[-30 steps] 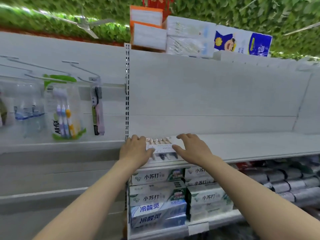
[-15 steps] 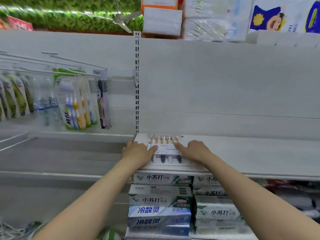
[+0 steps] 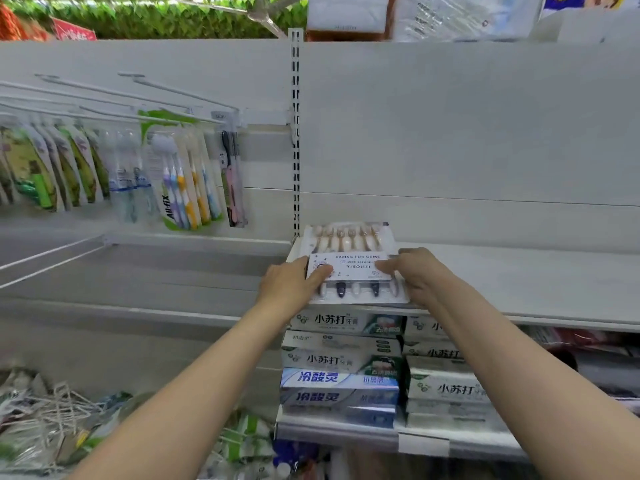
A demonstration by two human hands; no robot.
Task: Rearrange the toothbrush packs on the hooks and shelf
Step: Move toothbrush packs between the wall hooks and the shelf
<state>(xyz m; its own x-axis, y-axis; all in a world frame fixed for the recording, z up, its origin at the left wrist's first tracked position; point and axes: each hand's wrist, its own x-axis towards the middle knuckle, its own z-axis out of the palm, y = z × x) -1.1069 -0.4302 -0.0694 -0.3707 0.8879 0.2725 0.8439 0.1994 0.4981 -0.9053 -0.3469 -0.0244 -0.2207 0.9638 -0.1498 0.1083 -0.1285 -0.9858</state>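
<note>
The white shelf (image 3: 519, 282) sits above stacked toothpaste boxes (image 3: 341, 367) printed 小苏打 and 冷酸灵. An All-fix pack (image 3: 180, 188) hangs to the left. The toothbrush pack (image 3: 349, 261), reading "CARING FOR GUMS" and "YIKOJIFE", lies at the shelf's left end. The fingers of the left hand (image 3: 289, 287) and right hand (image 3: 420, 277) grasp its side edges.

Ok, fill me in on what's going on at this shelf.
A person holds a flat toothbrush pack by its two sides, left hand on the left edge and right hand on the right. The pack lies on the shelf at its left end, against the upright. Other packs hang on the hooks to the left, and toothpaste boxes are stacked below.
</note>
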